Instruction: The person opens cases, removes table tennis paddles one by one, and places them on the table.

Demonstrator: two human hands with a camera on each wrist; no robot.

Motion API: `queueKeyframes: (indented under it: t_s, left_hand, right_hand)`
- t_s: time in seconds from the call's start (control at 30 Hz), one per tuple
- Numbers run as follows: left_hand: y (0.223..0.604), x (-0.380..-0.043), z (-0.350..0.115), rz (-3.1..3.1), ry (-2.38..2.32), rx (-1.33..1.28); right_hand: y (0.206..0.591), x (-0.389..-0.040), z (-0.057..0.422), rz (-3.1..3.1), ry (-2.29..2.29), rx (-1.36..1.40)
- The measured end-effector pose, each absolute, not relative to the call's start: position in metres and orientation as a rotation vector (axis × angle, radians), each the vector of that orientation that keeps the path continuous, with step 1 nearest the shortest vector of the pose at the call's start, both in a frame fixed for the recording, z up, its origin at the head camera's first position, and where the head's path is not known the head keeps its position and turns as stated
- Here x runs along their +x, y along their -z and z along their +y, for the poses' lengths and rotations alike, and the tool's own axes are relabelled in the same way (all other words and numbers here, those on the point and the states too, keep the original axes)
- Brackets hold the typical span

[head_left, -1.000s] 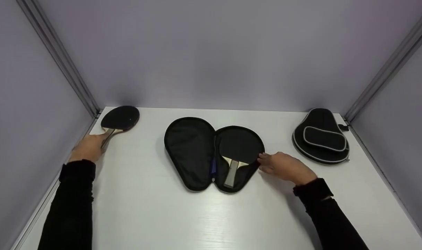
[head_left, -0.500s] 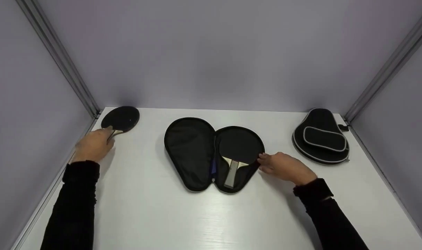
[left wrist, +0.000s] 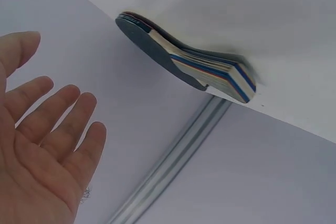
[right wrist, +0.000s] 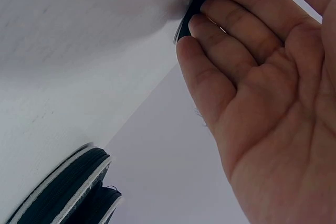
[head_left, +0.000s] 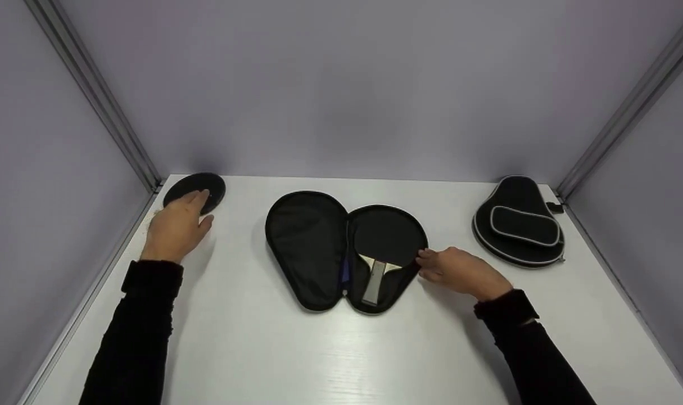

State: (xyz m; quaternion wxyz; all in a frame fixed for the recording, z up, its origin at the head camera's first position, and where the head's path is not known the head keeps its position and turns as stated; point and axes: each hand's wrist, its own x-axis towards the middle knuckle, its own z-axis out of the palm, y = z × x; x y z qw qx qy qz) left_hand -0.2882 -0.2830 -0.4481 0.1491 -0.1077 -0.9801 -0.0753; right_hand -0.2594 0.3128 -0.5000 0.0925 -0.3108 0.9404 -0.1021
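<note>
Head view: at upper left, the left hand (head_left: 175, 228), fingers extended, hovers by a paddle (head_left: 190, 184); right of centre, the right hand (head_left: 462, 271) touches the open case (head_left: 307, 247), whether pinching I cannot tell. Another paddle (head_left: 387, 243) lies inside.

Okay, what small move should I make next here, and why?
Probably bring your left hand to the open case, at its bare half: that hand holds nothing, while your right hand touches the case's edge beside the paddle lying inside.
</note>
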Motion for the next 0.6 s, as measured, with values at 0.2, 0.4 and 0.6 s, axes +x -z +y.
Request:
queueKeyframes:
  t_s: [0.2, 0.4, 0.6]
  left_hand:
    - [0.439, -0.286, -0.256, -2.804, 0.171, -0.349]
    - [0.431, -0.282, -0.226, -2.771, 0.129, -0.406]
    - [0.43, -0.277, -0.197, -2.706, 0.09, -0.496]
  right_hand:
    - [0.5, -0.26, 0.312, 2.803, 0.274, -0.965]
    - [0.499, -0.259, 0.311, 2.806, 0.27, -0.987]
    - [0.5, -0.26, 0.309, 2.802, 0.291, -0.982]
